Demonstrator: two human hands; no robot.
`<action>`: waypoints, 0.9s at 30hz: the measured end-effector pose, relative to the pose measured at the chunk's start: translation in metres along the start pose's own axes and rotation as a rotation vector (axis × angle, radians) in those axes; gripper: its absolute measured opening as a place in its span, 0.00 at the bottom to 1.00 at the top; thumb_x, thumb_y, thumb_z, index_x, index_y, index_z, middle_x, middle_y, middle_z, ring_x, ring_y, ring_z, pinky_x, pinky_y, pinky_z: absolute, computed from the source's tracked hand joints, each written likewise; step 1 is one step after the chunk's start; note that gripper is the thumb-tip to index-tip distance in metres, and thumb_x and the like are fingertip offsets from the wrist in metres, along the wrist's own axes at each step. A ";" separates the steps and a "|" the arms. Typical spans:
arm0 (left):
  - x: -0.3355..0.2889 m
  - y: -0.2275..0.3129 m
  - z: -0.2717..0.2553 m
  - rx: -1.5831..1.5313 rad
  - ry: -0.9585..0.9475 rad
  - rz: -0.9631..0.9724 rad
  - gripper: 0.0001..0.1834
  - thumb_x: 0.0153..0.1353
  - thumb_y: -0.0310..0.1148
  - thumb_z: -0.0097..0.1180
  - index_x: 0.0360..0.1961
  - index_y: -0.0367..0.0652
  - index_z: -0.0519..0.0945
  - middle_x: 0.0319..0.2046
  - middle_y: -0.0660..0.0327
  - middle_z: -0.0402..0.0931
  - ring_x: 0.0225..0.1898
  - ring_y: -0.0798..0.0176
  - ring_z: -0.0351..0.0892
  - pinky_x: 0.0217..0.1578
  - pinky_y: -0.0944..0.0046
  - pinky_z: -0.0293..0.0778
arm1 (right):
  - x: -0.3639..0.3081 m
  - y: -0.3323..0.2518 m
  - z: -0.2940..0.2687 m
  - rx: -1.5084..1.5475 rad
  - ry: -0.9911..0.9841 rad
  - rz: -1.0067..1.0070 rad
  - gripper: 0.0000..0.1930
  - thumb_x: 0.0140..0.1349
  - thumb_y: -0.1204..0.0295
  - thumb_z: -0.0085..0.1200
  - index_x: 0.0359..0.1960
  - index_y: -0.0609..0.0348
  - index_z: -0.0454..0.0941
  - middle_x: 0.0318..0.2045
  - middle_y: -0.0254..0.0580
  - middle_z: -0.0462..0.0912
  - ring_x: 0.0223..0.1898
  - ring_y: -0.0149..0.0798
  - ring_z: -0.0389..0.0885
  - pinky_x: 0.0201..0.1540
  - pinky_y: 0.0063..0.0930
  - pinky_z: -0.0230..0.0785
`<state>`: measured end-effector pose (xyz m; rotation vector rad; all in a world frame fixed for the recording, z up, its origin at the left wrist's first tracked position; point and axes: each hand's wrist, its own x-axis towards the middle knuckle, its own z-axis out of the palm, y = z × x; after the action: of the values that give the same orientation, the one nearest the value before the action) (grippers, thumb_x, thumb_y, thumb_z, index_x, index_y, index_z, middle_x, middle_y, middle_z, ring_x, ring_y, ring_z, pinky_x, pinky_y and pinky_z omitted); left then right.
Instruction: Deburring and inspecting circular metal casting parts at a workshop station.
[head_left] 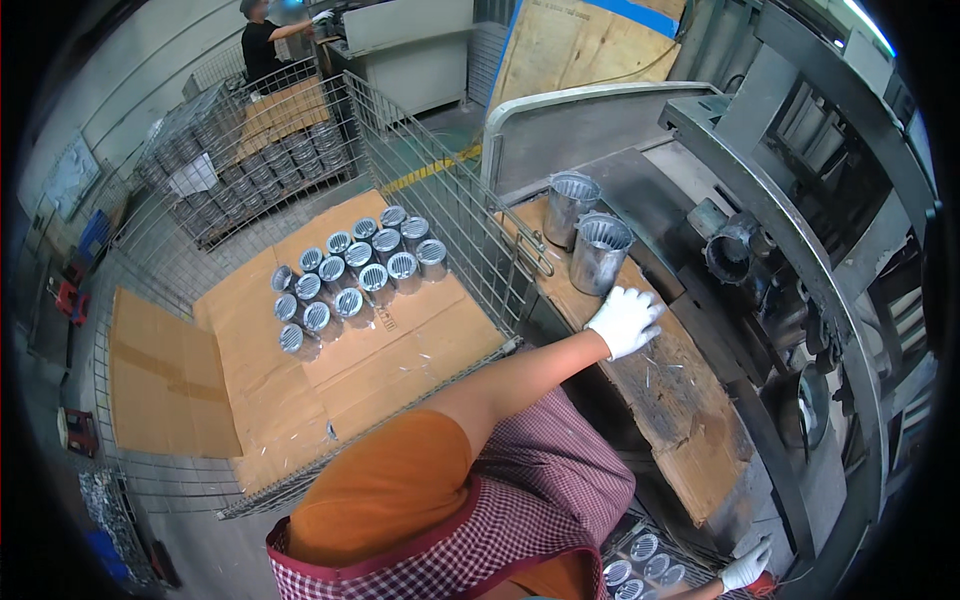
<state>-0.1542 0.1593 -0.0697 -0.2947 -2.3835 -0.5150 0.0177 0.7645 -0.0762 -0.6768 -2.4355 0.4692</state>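
Note:
My left hand [625,323], in a white glove, is over the wooden bench board [690,415], with its fingers apart and nothing visible in them. Just beyond it stands a grey metal cylinder [601,258] with a ragged upper rim; whether the fingertips touch it I cannot tell. A similar cylinder [573,208] is upright farther back. Low at the right, my gloved right hand [747,567] has its fingers stretched out beside a red part [763,585], partly hidden by the hand.
A wire cage [420,165] on my left holds cardboard with rows of metal cylinders [373,278]. Machine framing [830,270] rises at the right. More cylinders [644,547] sit by my right forearm. Another person [262,45] works far back beside a loaded cage.

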 end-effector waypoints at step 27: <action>0.008 0.001 0.002 0.072 -0.378 0.014 0.19 0.61 0.47 0.53 0.46 0.47 0.81 0.48 0.57 0.78 0.47 0.52 0.75 0.47 0.51 0.67 | -0.046 -0.104 -0.029 0.173 0.331 -0.039 0.22 0.62 0.63 0.58 0.16 0.68 0.70 0.11 0.50 0.65 0.15 0.34 0.55 0.21 0.38 0.53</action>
<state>-0.1612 0.1612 -0.0655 -0.4064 -2.7552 -0.3926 0.0306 0.6595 -0.0248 -0.5812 -2.0673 0.5024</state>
